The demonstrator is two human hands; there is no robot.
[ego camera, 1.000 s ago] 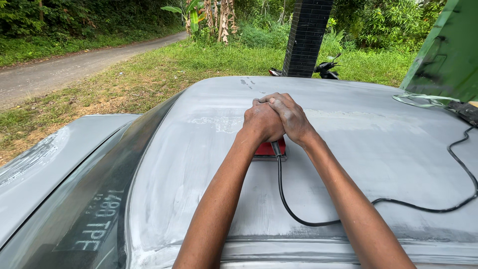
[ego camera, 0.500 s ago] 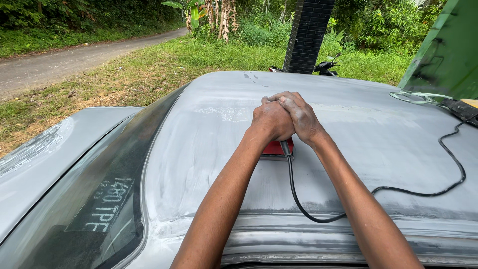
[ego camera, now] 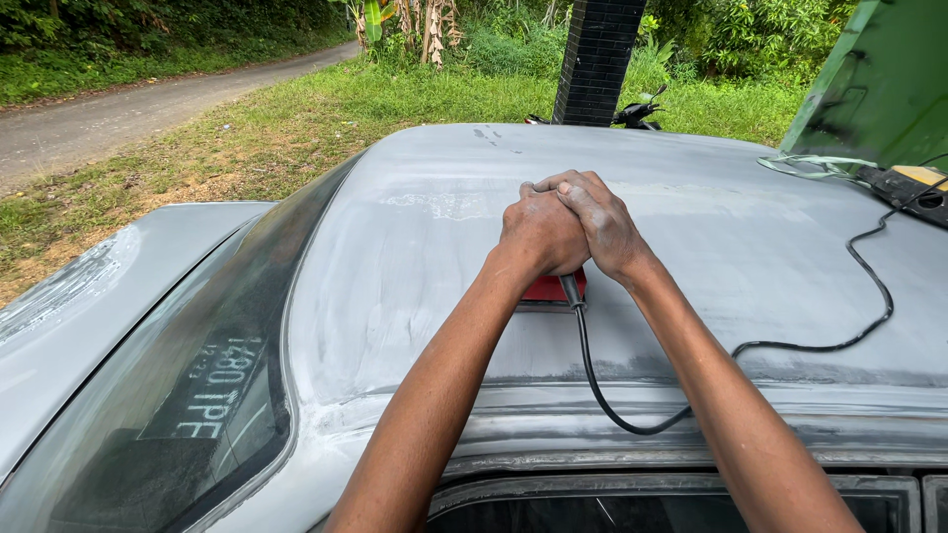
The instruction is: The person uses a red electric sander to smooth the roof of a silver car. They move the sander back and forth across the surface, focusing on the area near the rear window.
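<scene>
Both hands clamped over red electric sander (ego camera: 553, 288), left hand (ego camera: 538, 235) and right hand (ego camera: 600, 225) stacked, fingers interlaced on top, pressing tool flat onto grey primed car roof (ego camera: 415, 266). Only rear edge of sander body visible under palms; pad hidden.

Nearest camera: top edge of side window and roof gutter (ego camera: 632, 444), forearms crossing over it. Black power cord (ego camera: 691, 380) exits sander rear, loops down toward gutter, then snakes right across roof to black power strip (ego camera: 904, 188) near far right edge. Thin light-green cord (ego camera: 815, 166) coiled just beside strip. Rear windscreen (ego camera: 168, 395) to left, chalk-style marking on glass; grey boot lid (ego camera: 89, 296) beyond it. Sanding dust streaks on roof left of hands.

Further out: dark brick pillar (ego camera: 597, 59), motorcycle (ego camera: 632, 114) partly hidden behind roofline, green panel (ego camera: 884, 79) at right, grass and paved lane (ego camera: 128, 114) at left.

Versus half a second back: hands and sander shifted slightly nearer and left on roof, cord loop tighter, grip unchanged.
</scene>
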